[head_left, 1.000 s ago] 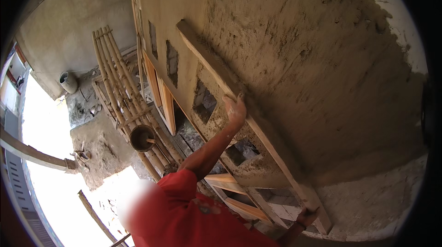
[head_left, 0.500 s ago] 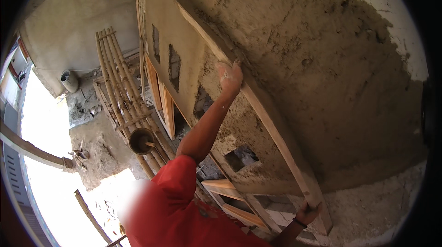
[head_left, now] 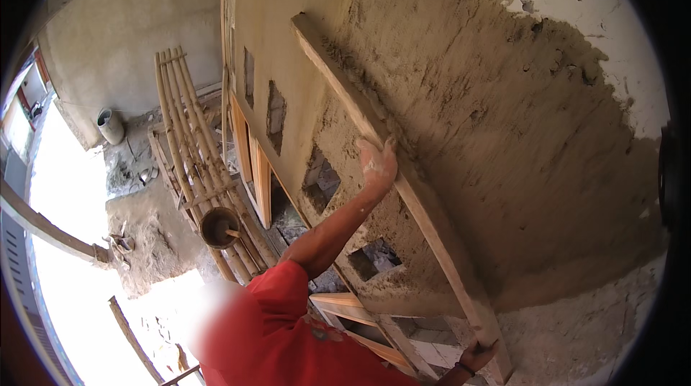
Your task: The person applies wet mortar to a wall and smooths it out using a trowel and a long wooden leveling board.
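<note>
A long wooden straightedge board (head_left: 435, 235) lies slantwise against a wall of wet grey-brown mortar (head_left: 518, 163). My left hand (head_left: 379, 168), smeared with mortar, is closed on the board around its upper middle. Near its lower end, my right hand (head_left: 477, 357), with a dark band at the wrist, grips the same board. A ridge of loose mortar (head_left: 362, 84) clings along the board's right edge. Rectangular openings show in the wall left of the board, among them one hole (head_left: 374, 259) below my left hand.
To the left stands a bamboo-pole platform (head_left: 176, 112), with a round bucket (head_left: 218, 229) holding a wooden-handled tool on it. Farther back is a grey pail (head_left: 110, 127). Wooden frames (head_left: 261, 184) stand by the wall. Bare pale wall (head_left: 583, 26) borders the mortar at upper right.
The upper end of the board and my left hand have shifted down and right in the picture. My right hand sits slightly lower. Both hands keep their hold, and the view has moved a little.
</note>
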A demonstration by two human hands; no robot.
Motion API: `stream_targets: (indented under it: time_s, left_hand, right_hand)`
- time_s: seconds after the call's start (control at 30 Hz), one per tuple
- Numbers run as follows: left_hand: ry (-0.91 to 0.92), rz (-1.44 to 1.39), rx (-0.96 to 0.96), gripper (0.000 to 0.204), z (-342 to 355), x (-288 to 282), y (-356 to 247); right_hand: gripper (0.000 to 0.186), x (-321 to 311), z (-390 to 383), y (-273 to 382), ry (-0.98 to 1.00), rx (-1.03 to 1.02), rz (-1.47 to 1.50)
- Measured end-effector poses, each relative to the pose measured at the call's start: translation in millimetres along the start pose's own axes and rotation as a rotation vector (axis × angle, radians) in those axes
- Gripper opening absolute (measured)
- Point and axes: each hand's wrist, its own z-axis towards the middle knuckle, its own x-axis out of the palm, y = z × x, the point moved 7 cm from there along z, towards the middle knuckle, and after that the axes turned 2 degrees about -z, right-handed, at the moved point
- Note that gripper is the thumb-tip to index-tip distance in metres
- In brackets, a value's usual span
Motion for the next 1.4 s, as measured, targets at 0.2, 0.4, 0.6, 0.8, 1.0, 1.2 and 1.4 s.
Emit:
stream_targets:
  time_s: [0.2, 0.4, 0.6, 0.8, 1.0, 1.2, 1.4]
  left_hand:
    - [0.002, -0.06, 0.091, 0.059, 32, 5, -50]
    - [-0.019, -0.093, 0.176, 0.06, 46, 9, -85]
    - [-0.05, -0.121, 0.248, 0.052, 71, 13, -127]
    - [-0.052, -0.192, 0.324, 0.06, 90, 21, -166]
    - [-0.009, -0.133, 0.231, 0.056, 83, 21, -173]
    - [0.063, -0.084, 0.197, 0.056, 42, 30, -181]
    - [0.166, -0.205, 0.185, 0.053, -7, 45, -185]
  right_hand:
    - [0.057, 6, 4, 3, 0.123, -0.51, -0.589]
    - [0.068, 36, -14, 11, 0.228, -0.705, -0.718]
    - [0.051, 91, -39, 22, 0.174, -0.346, -0.259]
    - [0.054, 125, -52, 30, 0.195, -0.087, 0.126]
    - [0.057, 120, -55, 34, 0.226, -0.013, 0.254]
    - [0.06, 85, -33, 56, 0.146, -0.02, 0.243]
    - [0.06, 31, 3, 91, 0.111, -0.3, -0.172]
